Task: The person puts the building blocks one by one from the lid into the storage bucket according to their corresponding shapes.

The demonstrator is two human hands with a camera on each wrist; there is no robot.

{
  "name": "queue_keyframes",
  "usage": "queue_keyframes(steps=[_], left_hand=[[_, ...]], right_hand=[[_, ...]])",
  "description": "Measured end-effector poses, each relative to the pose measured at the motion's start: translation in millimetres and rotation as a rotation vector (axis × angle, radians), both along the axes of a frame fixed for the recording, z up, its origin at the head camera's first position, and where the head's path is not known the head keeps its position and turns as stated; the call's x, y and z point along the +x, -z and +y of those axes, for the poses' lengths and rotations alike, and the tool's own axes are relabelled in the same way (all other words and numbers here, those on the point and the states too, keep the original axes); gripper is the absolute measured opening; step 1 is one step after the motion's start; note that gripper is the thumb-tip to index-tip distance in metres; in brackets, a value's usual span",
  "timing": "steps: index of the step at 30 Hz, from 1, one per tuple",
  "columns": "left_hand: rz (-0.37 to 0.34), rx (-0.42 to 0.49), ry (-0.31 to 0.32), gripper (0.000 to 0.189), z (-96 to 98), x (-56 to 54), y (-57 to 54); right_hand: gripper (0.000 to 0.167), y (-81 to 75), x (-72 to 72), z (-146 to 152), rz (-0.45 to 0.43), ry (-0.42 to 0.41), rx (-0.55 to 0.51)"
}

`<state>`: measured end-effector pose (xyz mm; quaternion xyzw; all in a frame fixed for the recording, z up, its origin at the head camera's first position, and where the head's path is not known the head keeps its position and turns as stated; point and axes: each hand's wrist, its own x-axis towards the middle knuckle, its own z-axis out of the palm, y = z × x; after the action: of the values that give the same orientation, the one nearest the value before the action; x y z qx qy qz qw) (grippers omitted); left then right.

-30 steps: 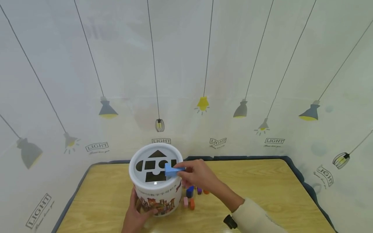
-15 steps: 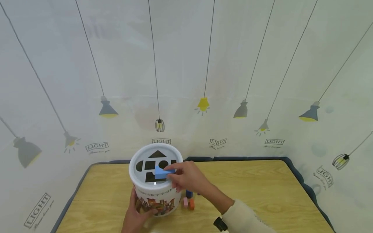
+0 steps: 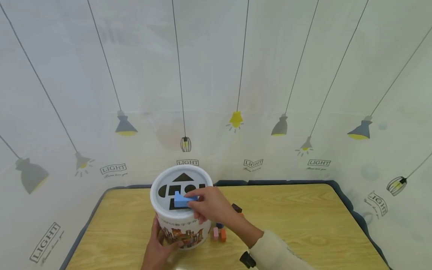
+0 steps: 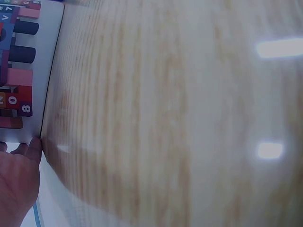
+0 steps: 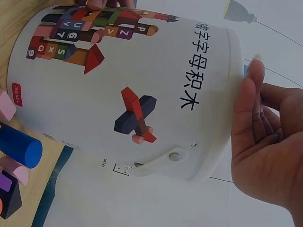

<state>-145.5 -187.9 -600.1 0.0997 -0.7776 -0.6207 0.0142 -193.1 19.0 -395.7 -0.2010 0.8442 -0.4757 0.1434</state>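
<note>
The right grip (image 3: 210, 204) and its light-blue block (image 3: 180, 202) have moved left over the lid (image 3: 163, 204), lower centre of the frame, uncovering a black block (image 3: 237, 207) beside the forearm (image 3: 244, 229).

A round white bucket (image 3: 183, 234) printed with a colourful castle stands upright on a wooden table (image 3: 303, 225), its white lid (image 3: 170, 180) cut with shaped holes. A light blue block (image 3: 180, 202), taller at its left end, is held over the front rectangular hole (image 3: 171, 205), partly hiding it.

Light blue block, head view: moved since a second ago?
Yes: the light blue block moved left relative to the white lid, from its right rim to over the front rectangular slot.
</note>
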Motion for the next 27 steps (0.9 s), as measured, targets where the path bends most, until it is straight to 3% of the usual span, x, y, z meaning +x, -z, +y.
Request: queue_keyframes(steps=[11, 22, 27], left_hand=[[0.022, 0.004, 0.004, 0.128, 1.7, 0.0, -2.5], [0.098, 0.02, 0.02, 0.125, -1.2, 3.8, 4.4], [0.092, 0.007, 0.016, 0.125, -0.6, 4.6, 2.7]], right_hand=[[0.023, -2.4, -1.9, -5.8, 0.049, -0.026, 0.039], [0.01, -0.5, -2.2, -7.5, 0.033, -0.018, 0.054], [0.011, 0.0, -1.5, -8.4, 0.01, -0.008, 0.036]])
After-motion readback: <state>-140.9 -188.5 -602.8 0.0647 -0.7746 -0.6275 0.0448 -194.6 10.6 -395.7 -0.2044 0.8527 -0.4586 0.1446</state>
